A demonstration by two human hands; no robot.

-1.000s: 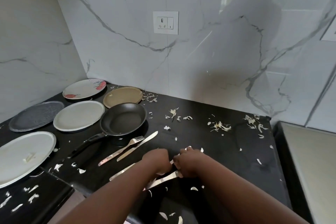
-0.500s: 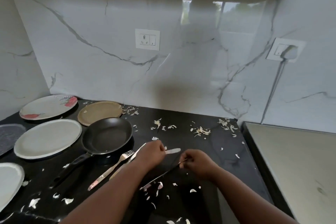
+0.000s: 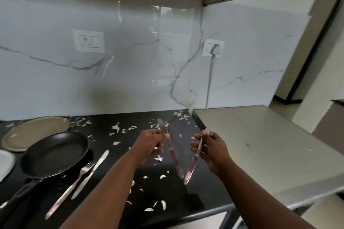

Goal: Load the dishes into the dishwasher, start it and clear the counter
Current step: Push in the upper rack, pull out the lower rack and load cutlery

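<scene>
My left hand (image 3: 150, 144) is shut on a table knife (image 3: 172, 154), blade up, handle pointing down. My right hand (image 3: 212, 148) grips a second knife (image 3: 193, 163) the same way. Both knives are lifted above the black counter (image 3: 204, 195) and their handle ends nearly meet in a V. Left of them on the counter lie a fork (image 3: 74, 184) and another knife (image 3: 91, 173). A black frying pan (image 3: 54, 154) sits beside those, with a brown plate (image 3: 35, 130) behind it and the edge of a white plate (image 3: 4, 163) at far left.
White food scraps (image 3: 160, 206) are scattered over the counter. To the right stands a grey appliance top (image 3: 260, 145), slightly higher than the counter. A marble backsplash (image 3: 139, 72) carries two sockets, one with a plug (image 3: 214, 49) and cable. A cabinet hangs overhead.
Both hands have lifted a knife each off the counter and raised them. The view has swung up and right, so most plates at the left have left the frame.
</scene>
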